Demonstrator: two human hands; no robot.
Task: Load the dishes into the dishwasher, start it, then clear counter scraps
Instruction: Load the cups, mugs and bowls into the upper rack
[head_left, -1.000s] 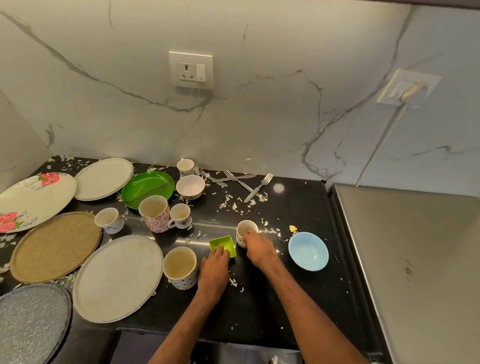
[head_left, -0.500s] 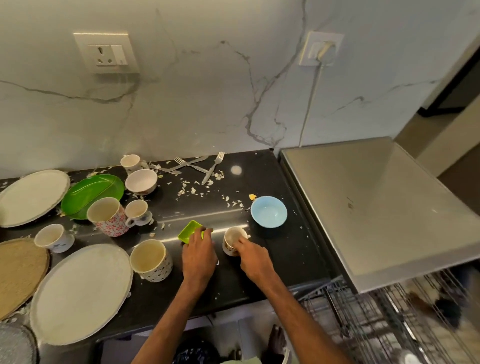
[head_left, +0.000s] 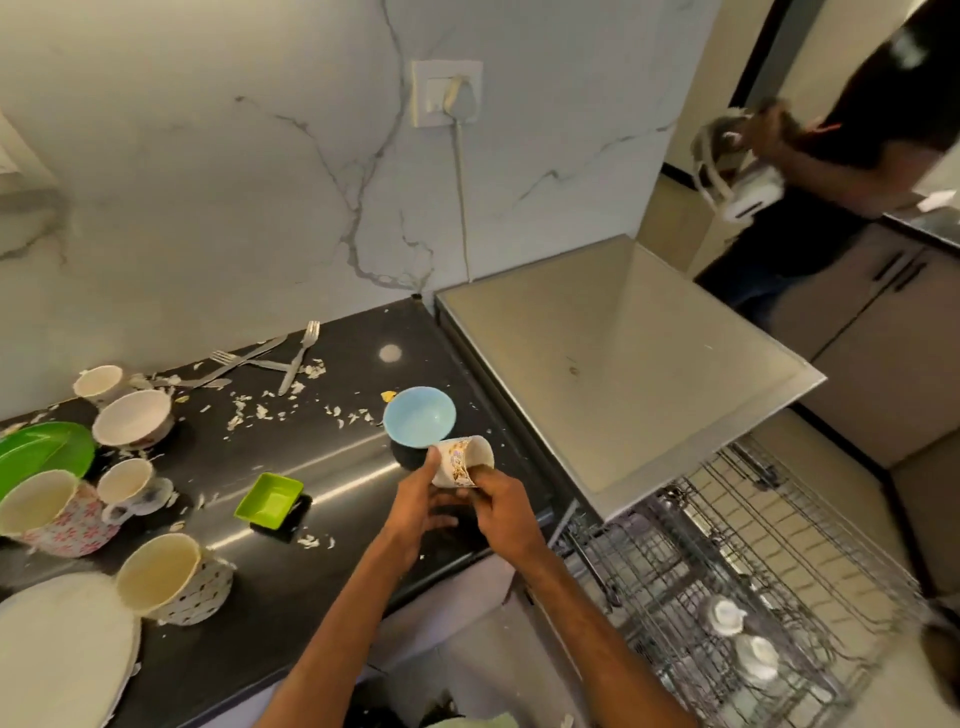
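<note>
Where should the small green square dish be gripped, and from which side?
The green square dish is probably best pinched by its right wall, coming from above right: it sits mouth up, thin raised rim exposed, with open counter on that side.

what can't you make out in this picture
All in the head view:
- cup: its base and near side, covered by the right hand and left hand holding it.
- white plate and green plate: cut off by the frame's left edge.
- white pieces in the dishwasher rack: too blurred to identify.
- person at top right: motion-blurred, and the white thing held is unclear.
</note>
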